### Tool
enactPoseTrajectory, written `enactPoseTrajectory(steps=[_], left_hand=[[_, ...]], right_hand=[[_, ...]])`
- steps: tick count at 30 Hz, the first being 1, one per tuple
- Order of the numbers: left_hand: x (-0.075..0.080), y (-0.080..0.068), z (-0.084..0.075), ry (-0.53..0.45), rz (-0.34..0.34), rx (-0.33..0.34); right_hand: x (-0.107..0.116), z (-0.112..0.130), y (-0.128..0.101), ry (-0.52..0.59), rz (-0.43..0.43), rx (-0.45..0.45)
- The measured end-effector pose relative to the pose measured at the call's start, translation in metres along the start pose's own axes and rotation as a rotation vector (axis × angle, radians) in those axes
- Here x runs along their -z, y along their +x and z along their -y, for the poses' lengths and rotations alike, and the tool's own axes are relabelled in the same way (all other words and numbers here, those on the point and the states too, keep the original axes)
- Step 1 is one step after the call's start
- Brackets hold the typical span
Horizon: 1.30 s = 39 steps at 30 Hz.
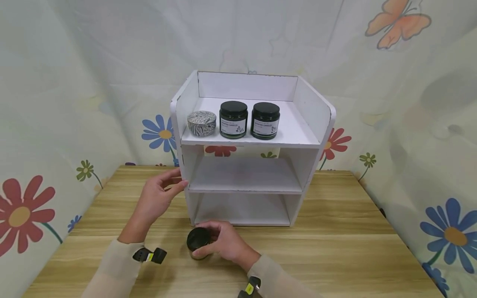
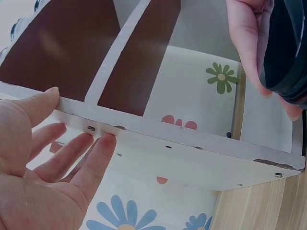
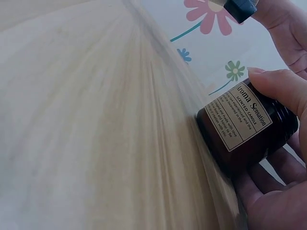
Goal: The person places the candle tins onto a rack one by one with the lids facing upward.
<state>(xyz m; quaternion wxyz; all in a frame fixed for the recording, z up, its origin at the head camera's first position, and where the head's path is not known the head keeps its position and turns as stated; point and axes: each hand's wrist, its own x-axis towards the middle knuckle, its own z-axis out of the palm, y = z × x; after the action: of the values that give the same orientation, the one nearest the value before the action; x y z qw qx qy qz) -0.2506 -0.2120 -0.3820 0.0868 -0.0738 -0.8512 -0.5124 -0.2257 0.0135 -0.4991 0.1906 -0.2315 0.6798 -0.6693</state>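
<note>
A dark brown scented candle jar [image 3: 240, 120] with a beige label and a black lid [image 1: 198, 239] is low at the table, in front of the white shelf [image 1: 246, 191]. My right hand [image 1: 225, 242] grips the jar from its right side, thumb on the near side and fingers behind. Over at the shelf's left side panel, my left hand [image 1: 158, 194] holds the front edge. In the left wrist view the thumb [image 2: 45, 103] lies on that edge while the fingertips [image 2: 106, 143] touch the panel's outer face.
On the top board stand two dark green candle jars [image 1: 233, 120] with black lids, beside a round patterned tin [image 1: 201, 123] at the left. Two lower compartments face me. The wooden table [image 1: 335, 248] extends both ways, with a flowered curtain [image 1: 112, 82] behind.
</note>
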Motion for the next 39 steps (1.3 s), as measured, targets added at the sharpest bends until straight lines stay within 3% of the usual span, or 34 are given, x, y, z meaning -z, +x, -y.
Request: enactPoseTrajectory(steps=[13, 39], left_hand=[[0.000, 0.000, 0.000, -0.014, 0.002, 0.007], [0.000, 0.000, 0.000, -0.015, 0.002, 0.006]], right_hand=[[0.003, 0.006, -0.003, 0.068, -0.003, 0.045], [0.017, 0.034, -0.018, 0.053, -0.083, -0.011]])
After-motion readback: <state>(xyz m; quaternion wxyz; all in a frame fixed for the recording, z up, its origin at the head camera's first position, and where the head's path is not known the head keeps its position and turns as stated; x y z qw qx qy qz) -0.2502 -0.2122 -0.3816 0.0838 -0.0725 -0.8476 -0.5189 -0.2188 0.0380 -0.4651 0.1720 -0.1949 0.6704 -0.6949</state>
